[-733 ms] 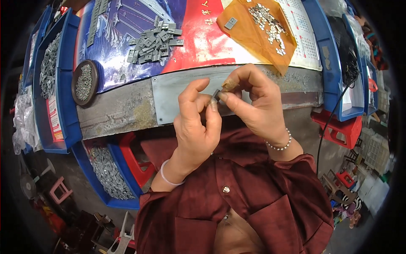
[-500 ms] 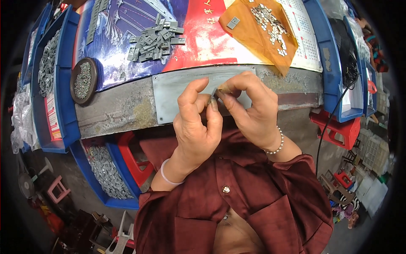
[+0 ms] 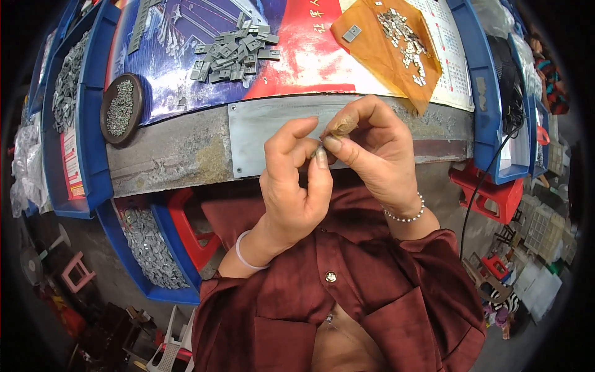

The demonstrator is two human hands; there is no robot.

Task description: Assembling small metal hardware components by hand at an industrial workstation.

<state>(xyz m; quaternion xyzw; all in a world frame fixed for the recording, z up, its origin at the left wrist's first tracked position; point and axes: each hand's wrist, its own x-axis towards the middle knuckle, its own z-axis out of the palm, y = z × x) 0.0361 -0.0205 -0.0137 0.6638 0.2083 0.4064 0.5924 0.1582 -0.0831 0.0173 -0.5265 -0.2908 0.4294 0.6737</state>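
Observation:
My left hand and my right hand meet fingertip to fingertip above a pale metal plate at the table's near edge. Both are closed in a pinch around a small grey piece, almost wholly hidden by the fingers now. Tan wrapping covers my right index fingertip. Beyond my hands lies a heap of flat grey plastic parts. An orange sheet at the far right carries many tiny silvery metal pieces and one grey part.
A dark round dish of small metal bits stands at the table's left. Blue bins flank the table, and another blue bin of grey parts sits lower left. Red stools stand below. A black cable hangs at right.
My fingertips have closed further over the small grey piece, whose dark edge showed between them before. My right hand has turned slightly. The whole view has shifted a little.

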